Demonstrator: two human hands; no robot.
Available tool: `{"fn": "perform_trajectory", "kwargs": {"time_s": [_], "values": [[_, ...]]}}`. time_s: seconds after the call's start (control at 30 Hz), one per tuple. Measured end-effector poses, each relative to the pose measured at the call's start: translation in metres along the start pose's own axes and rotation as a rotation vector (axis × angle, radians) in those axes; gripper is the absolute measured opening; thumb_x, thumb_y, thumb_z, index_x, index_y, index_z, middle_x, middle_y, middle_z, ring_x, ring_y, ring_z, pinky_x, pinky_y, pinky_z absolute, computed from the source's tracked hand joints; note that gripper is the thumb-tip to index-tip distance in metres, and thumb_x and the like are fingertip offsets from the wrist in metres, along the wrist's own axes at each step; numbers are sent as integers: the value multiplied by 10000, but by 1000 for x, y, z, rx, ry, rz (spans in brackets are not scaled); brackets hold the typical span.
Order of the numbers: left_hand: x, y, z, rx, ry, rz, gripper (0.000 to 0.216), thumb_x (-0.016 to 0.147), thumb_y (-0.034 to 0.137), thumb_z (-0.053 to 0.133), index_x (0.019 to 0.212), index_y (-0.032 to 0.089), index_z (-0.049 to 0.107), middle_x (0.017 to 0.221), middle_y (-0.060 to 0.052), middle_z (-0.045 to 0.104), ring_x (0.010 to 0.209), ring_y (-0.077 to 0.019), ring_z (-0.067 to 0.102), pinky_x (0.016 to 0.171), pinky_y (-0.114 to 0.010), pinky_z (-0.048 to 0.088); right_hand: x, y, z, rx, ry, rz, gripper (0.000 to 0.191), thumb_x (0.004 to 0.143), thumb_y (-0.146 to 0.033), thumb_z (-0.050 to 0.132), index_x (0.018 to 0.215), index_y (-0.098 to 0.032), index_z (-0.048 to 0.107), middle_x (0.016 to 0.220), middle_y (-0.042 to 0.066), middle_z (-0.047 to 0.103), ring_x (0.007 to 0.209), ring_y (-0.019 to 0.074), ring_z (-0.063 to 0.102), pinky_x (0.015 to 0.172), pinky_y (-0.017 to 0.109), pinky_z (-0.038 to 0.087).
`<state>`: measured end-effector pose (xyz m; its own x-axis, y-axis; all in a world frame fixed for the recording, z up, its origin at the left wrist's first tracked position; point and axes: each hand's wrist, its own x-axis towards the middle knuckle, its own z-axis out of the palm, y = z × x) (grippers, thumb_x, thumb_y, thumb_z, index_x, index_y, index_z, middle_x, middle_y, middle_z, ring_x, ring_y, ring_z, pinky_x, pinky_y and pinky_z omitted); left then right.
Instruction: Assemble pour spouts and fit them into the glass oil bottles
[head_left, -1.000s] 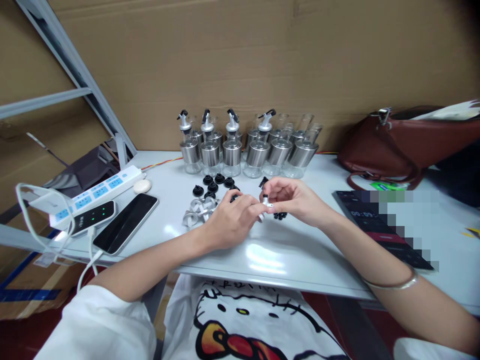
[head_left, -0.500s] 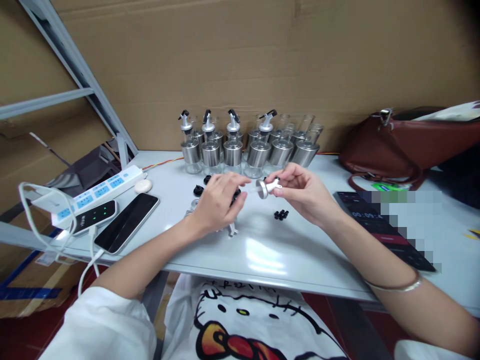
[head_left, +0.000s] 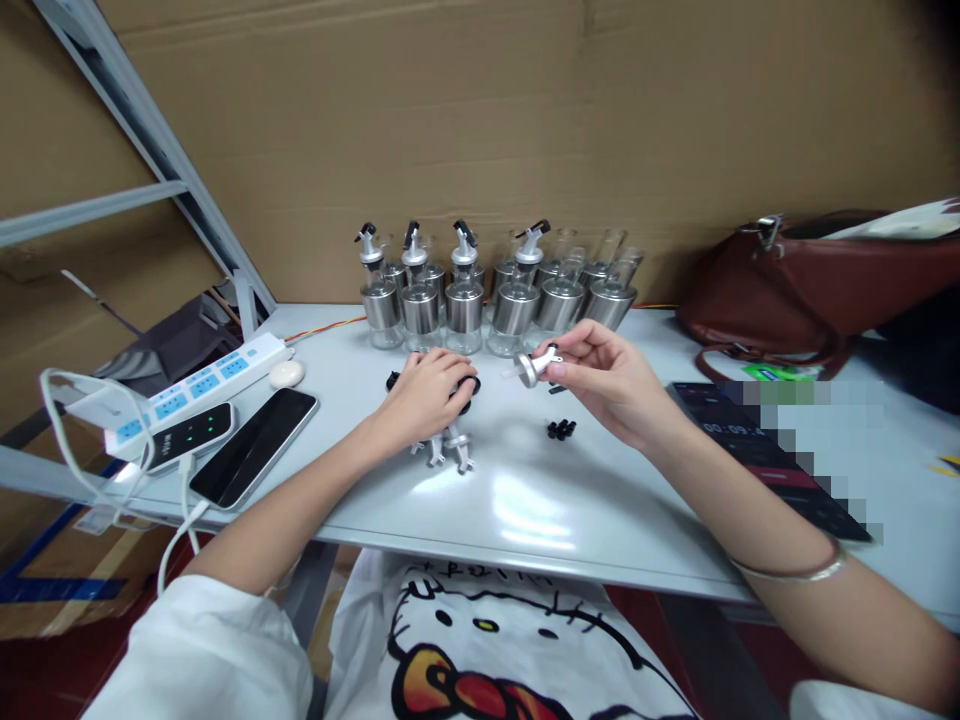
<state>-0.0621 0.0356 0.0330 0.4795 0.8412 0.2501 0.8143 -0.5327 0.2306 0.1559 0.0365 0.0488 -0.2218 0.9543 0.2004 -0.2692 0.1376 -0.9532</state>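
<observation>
My right hand (head_left: 600, 375) pinches a small silver pourer spout (head_left: 534, 366) above the white table (head_left: 570, 500), its clear tube pointing left. My left hand (head_left: 427, 395) rests palm down over the black rubber stoppers (head_left: 395, 380), fingers curled on them; what it grips is hidden. Loose silver spouts (head_left: 450, 450) lie just in front of that hand. A small heap of tiny black caps (head_left: 561, 430) sits below my right hand. At the back stands a row of glass and steel oil bottles (head_left: 465, 305), some fitted with spouts.
At the left lie a black phone (head_left: 251, 445), a power bank (head_left: 187, 435), a white power strip (head_left: 195, 385) and a white cable (head_left: 90, 440). A brown leather bag (head_left: 810, 285) and a dark tablet (head_left: 757, 455) sit at the right. A cardboard wall rises behind.
My right hand lifted the spout off the table and turned it sideways. My left hand let go of it and moved back and left onto the black stoppers.
</observation>
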Motion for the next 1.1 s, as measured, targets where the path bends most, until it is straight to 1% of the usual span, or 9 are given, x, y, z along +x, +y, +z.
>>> {"fn": "perform_trajectory", "kwargs": {"time_s": [0.07, 0.13, 0.23, 0.37, 0.53, 0.7, 0.87, 1.0, 1.1], "values": [[0, 0, 2, -9, -32, -15, 319, 972, 271, 345, 1138, 175, 600, 1233, -60, 627, 1182, -217, 484, 944, -400, 333, 0, 0, 0, -4, 0, -6, 361, 532, -291, 883, 724, -212, 587, 782, -20, 704, 666, 109, 626, 671, 268, 514], [1, -2, 5, 2, -35, -20, 335, 969, 265, 338, 1149, 161, 601, 1212, -72, 632, 1169, -226, 483, 947, -411, 337, -1, -1, 0, -14, -3, -10, 357, 538, -296, 879, 730, -214, 589, 787, -19, 703, 675, 113, 628, 683, 277, 516], [1, -6, 9, 24, -11, -19, 338, 962, 249, 339, 1120, 146, 620, 1148, -87, 643, 1118, -236, 502, 920, -418, 356, -1, -1, 0, -31, -9, -9, 351, 546, -305, 873, 728, -218, 586, 792, -15, 700, 688, 126, 635, 711, 300, 522], [2, -9, 13, 32, 52, -8, 329, 950, 223, 360, 1155, 139, 602, 1114, -96, 642, 1078, -235, 515, 888, -410, 373, -1, -2, 1, -45, -11, -10, 357, 548, -321, 871, 726, -220, 577, 796, -11, 700, 689, 137, 641, 731, 325, 531], [2, -11, 14, 26, 53, 1, 306, 954, 229, 356, 1058, 157, 635, 1086, -80, 651, 1055, -229, 523, 882, -403, 362, -2, -1, 1, -17, -13, -4, 345, 545, -300, 875, 725, -217, 592, 792, -13, 709, 678, 129, 641, 719, 312, 529], [2, -11, 15, 26, 37, -29, 257, 950, 234, 389, 1063, 151, 604, 1110, -73, 646, 1064, -232, 526, 882, -400, 356, -2, -1, 0, 5, -25, 2, 336, 557, -289, 876, 731, -213, 598, 793, -21, 713, 678, 110, 641, 724, 284, 523], [3, -9, 13, 8, 6, -4, 278, 962, 217, 367, 1004, 163, 636, 1136, -56, 663, 1101, -231, 541, 898, -414, 354, -2, 0, 1, -48, -32, -13, 352, 570, -317, 863, 740, -219, 571, 800, -12, 702, 690, 136, 648, 740, 327, 528], [4, -8, 11, -25, 36, -2, 268, 951, 202, 392, 975, 157, 655, 1098, -63, 679, 1065, -234, 571, 897, -420, 378, -1, 0, 1, -54, -29, -8, 353, 566, -318, 861, 740, -219, 571, 796, -9, 699, 694, 140, 644, 736, 330, 524], [4, -10, 11, -74, 116, 28, 208, 911, 156, 457, 980, 154, 654, 1071, -68, 683, 1022, -225, 593, 876, -399, 419, -1, 1, 0, -55, -9, -15, 340, 570, -317, 857, 736, -218, 578, 805, -6, 695, 707, 136, 640, 722, 314, 519]]}}
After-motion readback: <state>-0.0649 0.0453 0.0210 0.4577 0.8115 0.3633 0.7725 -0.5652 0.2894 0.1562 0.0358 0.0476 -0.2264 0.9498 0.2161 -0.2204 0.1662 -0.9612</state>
